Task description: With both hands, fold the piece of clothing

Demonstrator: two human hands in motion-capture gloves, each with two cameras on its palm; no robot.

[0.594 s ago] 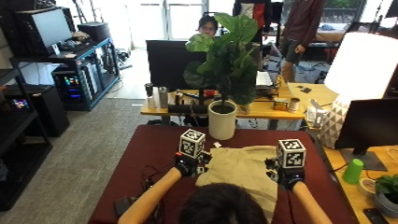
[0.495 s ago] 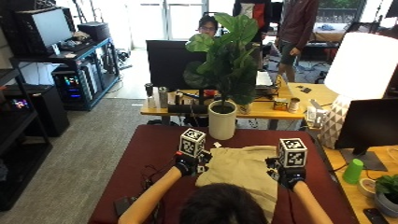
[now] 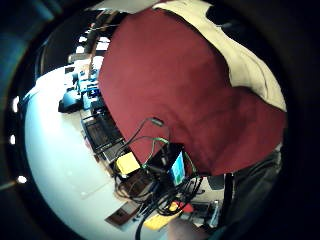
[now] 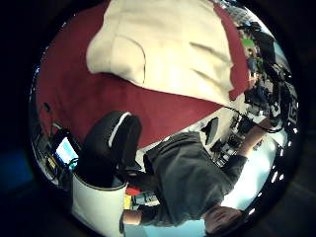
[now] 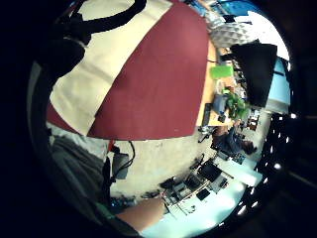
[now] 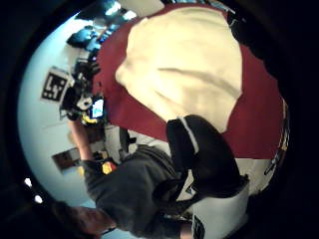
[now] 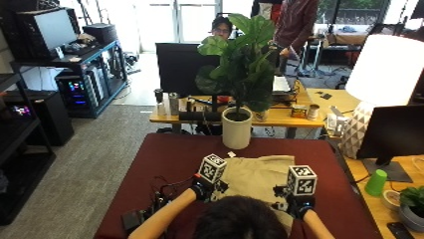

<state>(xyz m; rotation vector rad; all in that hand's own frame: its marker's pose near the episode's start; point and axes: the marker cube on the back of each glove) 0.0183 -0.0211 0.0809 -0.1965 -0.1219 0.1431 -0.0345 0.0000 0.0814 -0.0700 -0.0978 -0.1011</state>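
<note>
We see the beige garment [image 7: 255, 175] flat on the dark red table [image 7: 165, 157], near edge hidden by the head. Left hand [image 7: 201, 189] & right hand [image 7: 299, 205] over its sides; can't tell their grip.

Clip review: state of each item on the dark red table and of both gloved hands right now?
Beige cloth garment: lying spread flat on the table, no fold visible yet.
Dark red table: carrying the garment.
Left hand: at the garment's left edge; fingers not visible.
Right hand: at the garment's right edge; fingers not visible.
</note>
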